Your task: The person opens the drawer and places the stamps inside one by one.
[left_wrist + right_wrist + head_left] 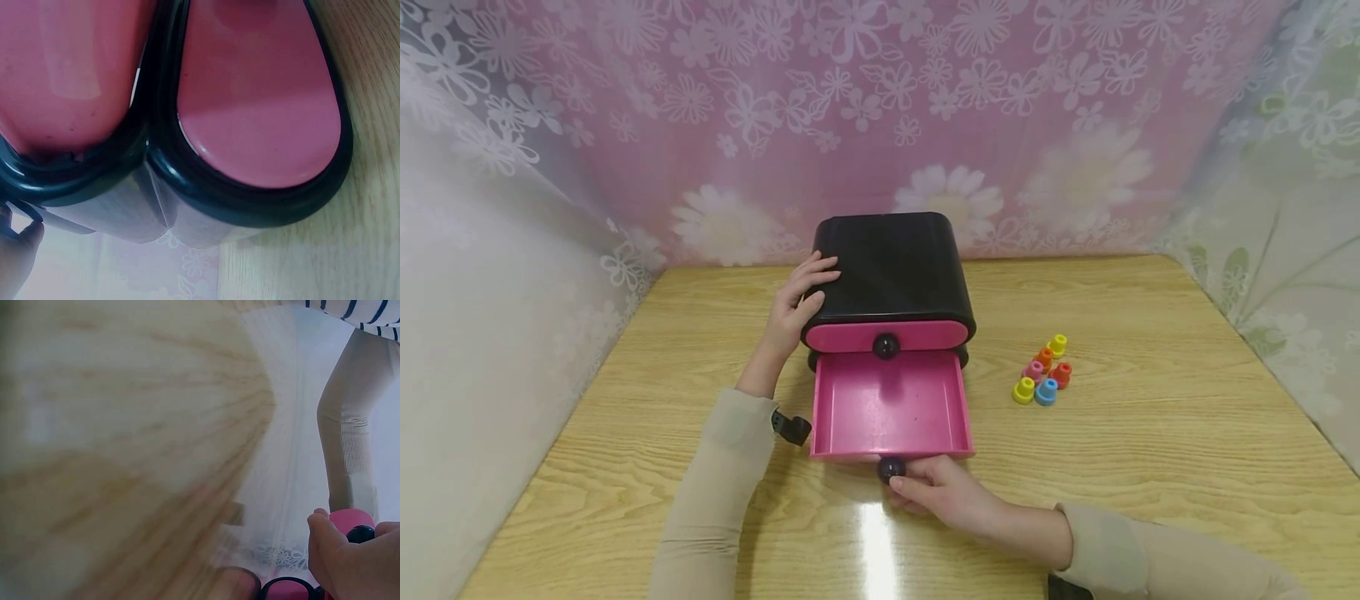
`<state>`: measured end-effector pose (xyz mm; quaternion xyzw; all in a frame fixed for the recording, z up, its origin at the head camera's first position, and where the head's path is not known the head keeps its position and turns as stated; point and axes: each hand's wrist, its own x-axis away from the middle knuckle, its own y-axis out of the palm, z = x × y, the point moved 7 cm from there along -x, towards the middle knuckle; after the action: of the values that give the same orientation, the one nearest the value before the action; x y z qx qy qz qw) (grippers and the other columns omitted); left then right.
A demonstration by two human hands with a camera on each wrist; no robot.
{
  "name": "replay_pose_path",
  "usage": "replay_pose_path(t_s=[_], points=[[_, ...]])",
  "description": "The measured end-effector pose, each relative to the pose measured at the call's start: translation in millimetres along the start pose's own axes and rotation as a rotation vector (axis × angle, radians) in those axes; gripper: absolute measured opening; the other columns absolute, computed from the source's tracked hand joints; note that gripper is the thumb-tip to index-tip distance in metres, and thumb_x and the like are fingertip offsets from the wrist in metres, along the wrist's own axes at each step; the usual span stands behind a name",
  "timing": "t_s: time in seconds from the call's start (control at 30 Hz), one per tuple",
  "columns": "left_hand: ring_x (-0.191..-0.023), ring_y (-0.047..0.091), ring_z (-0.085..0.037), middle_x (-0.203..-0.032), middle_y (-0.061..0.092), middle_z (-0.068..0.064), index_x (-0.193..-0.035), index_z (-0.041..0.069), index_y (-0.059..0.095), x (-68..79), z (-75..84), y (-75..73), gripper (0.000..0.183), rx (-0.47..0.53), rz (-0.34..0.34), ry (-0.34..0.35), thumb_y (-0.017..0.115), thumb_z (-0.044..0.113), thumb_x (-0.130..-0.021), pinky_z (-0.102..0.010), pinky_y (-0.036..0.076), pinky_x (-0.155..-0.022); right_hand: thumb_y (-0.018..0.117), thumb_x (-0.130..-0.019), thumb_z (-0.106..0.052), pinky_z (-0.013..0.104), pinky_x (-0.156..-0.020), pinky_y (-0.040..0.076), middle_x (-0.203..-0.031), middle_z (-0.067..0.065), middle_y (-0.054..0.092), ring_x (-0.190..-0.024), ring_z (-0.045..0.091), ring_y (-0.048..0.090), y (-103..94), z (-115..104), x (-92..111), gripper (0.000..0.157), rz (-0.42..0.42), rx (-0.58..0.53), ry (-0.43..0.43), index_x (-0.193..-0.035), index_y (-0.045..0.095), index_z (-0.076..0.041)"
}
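A black two-tier drawer unit (887, 262) stands on the table, its upper pink drawer (842, 337) pushed in. The lower pink drawer (891, 408) is pulled out toward the person, and nothing lies inside it. My left hand (797, 300) rests on the upper left edge of the unit, fingers extended over the black top; in the left wrist view part of that hand (17, 256) shows at the lower left, against the black casing. With thumb and fingers, my right hand (947, 496) pinches the round black knob (891, 469) of the lower drawer.
Right of the unit, several small stepped plastic pieces (1047, 392) in yellow, orange, pink, red and blue stand in a cluster on the wooden table (1150, 433). A floral cloth (865, 125) hangs behind the table, with pale patterned panels (1292, 208) at both sides.
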<state>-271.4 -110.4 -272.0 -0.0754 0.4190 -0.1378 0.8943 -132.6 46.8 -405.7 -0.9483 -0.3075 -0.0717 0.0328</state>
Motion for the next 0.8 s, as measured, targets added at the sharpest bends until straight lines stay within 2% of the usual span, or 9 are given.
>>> replay_pose_path(t_s=[0.2,0.27,0.33,0.43,0.57,0.8], points=[[-0.122,0.018,-0.050,-0.117,0.038,-0.041,-0.103,-0.024,0.048,0.7,-0.2,0.0,0.032,0.002,0.003,0.001,0.039,-0.004,-0.080,-0.044,0.014,-0.104,0.049,-0.089,-0.009,0.036,-0.079,0.047,-0.106,0.031,0.055,-0.092,0.036,0.058,0.2,0.8,0.3,0.035,-0.016,0.025,-0.013,-0.110,0.050,0.019],[-0.122,0.018,-0.050,-0.117,0.039,-0.041,-0.103,-0.024,0.048,0.8,0.0,0.2,0.031,0.003,0.004,0.005,0.040,-0.003,-0.081,-0.044,0.014,-0.104,0.050,-0.089,-0.012,0.028,-0.072,0.050,-0.091,0.025,0.061,-0.077,0.026,0.061,-1.1,-0.1,1.1,0.032,-0.031,0.102,-0.013,-0.103,0.056,0.017],[-0.122,0.018,-0.051,-0.117,0.038,-0.041,-0.103,-0.024,0.048,0.9,0.3,0.5,0.031,0.005,0.001,0.010,0.041,-0.001,-0.082,-0.045,0.014,-0.104,0.052,-0.088,-0.016,0.022,-0.063,0.049,-0.081,0.017,0.063,-0.067,0.014,0.058,-2.6,-2.6,2.8,0.031,-0.055,0.204,-0.030,-0.097,0.061,0.012],[-0.122,0.018,-0.051,-0.116,0.038,-0.042,-0.102,-0.025,0.048,1.0,0.5,0.7,0.033,0.011,0.002,0.015,0.042,0.003,-0.085,-0.045,0.014,-0.104,0.054,-0.087,-0.022,0.019,-0.059,0.044,-0.076,0.008,0.064,-0.065,0.004,0.052,-4.5,-8.4,7.1,0.030,-0.100,0.368,-0.065,-0.093,0.064,0.006],[-0.122,0.018,-0.051,-0.117,0.038,-0.042,-0.102,-0.025,0.048,0.9,0.4,0.4,0.035,0.016,0.005,0.018,0.043,0.006,-0.086,-0.045,0.014,-0.104,0.056,-0.085,-0.023,0.023,-0.075,0.046,-0.096,0.010,0.065,-0.086,0.006,0.058,-5.6,-19.1,14.8,0.032,-0.149,0.451,-0.104,-0.102,0.063,0.004],[-0.122,0.017,-0.052,-0.117,0.038,-0.042,-0.103,-0.025,0.048,0.2,0.5,0.2,0.031,0.007,0.002,0.013,0.040,-0.004,-0.081,-0.045,0.014,-0.104,0.058,-0.085,-0.022,0.025,-0.079,0.047,-0.098,0.004,0.064,-0.091,0.010,0.058,-14.6,-42.7,25.1,0.027,-0.128,0.429,-0.139,-0.102,0.064,-0.001]])
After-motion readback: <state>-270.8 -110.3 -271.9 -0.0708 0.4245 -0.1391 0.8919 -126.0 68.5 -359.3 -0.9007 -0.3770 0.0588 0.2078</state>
